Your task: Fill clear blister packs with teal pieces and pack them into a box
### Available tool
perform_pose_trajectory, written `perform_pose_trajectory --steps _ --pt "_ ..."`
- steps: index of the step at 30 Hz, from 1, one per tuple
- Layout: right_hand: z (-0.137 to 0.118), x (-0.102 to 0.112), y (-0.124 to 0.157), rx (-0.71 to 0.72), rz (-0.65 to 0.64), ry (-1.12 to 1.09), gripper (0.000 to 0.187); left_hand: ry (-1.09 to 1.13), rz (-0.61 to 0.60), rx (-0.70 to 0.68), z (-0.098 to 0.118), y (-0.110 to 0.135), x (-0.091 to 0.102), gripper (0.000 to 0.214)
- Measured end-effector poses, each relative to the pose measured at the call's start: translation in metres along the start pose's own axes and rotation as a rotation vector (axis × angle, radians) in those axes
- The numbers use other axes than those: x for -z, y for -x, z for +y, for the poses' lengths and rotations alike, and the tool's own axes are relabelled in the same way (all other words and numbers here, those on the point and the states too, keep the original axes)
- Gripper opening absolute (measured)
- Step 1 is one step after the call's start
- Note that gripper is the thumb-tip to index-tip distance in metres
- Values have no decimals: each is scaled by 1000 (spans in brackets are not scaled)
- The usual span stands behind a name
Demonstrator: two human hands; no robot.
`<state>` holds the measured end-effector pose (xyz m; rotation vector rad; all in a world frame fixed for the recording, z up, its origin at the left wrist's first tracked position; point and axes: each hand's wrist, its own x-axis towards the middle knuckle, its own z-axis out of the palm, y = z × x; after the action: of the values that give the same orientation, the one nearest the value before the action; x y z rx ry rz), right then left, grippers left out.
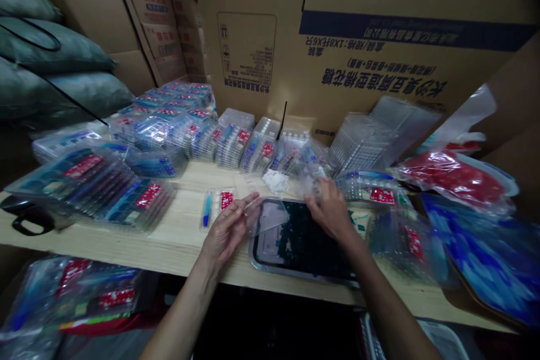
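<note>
My left hand [225,230] rests on the wooden table [177,236], its fingers pinched on the edge of a clear plastic blister shell [270,216]. My right hand [331,211] is closed on another clear plastic piece [314,180] above a metal tray [295,270] holding dark small items. A packed blister with a blue pen and a red label [216,205] lies just left of my left hand.
Rows of packed blisters [169,118] cover the table's left and back. Empty clear shells [371,135] are stacked at the back right. Red [451,177] and blue [485,253] bags lie right. Cardboard boxes [358,39] form a wall behind.
</note>
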<state>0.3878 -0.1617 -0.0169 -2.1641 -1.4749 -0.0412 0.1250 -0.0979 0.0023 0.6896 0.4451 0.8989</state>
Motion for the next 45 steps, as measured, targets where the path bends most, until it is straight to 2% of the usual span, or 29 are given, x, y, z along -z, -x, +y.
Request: perform_pose_trajectory --steps 2,5,7,10,12,14,16,19,21,23,26,27,29,32,34,37,39,42,45 --pt "22 -2 -2 -30 -86 237 66 2 -13 66 -6 -3 14 16" --pt "33 -8 4 12 -112 368 66 -26 45 138 -14 -10 37 16" --pt "28 -9 11 46 -46 389 63 -55 117 128 -13 -16 53 17" --pt "9 -1 22 48 12 368 59 -109 192 58 2 -24 70 18" --pt "-7 6 33 78 -53 302 58 -159 208 25 18 -24 72 19" --pt "-23 11 46 178 -194 230 59 -250 203 0 37 -19 67 22" --pt "-35 9 60 300 -349 207 60 -465 172 -50 54 -7 57 23" --pt "-44 -1 72 362 -456 255 59 -1117 60 -105 62 17 42 15" --pt "-46 -10 73 345 -457 285 53 -1606 30 -61 49 30 34 2" --pt "-49 -17 68 331 -454 307 43 -1942 55 44 25 36 30 12" --pt "-50 -25 59 303 -443 306 30 -2100 90 167 -14 33 31 23" --pt "-49 -27 56 279 -424 279 27 -2080 96 164 -23 30 33 23" --pt "-44 -30 50 214 -358 150 23 -1979 123 70 -32 24 36 21" --pt "-34 -35 40 125 -241 -173 20 -1731 201 -215 -32 15 31 20" --pt "-34 -38 35 103 -204 -358 17 -1464 209 -330 -32 7 20 21" --pt "-44 -41 33 146 -197 -459 16 -1021 141 -241 -42 -9 2 24" --pt "-54 -43 35 186 -179 -428 16 -852 128 -177 -52 -21 -5 26" --pt "-59 -43 39 197 -147 -392 15 -670 166 -96 -65 -34 -3 24" --pt "-52 -42 40 178 -129 -385 14 -434 232 39 -67 -37 3 31"
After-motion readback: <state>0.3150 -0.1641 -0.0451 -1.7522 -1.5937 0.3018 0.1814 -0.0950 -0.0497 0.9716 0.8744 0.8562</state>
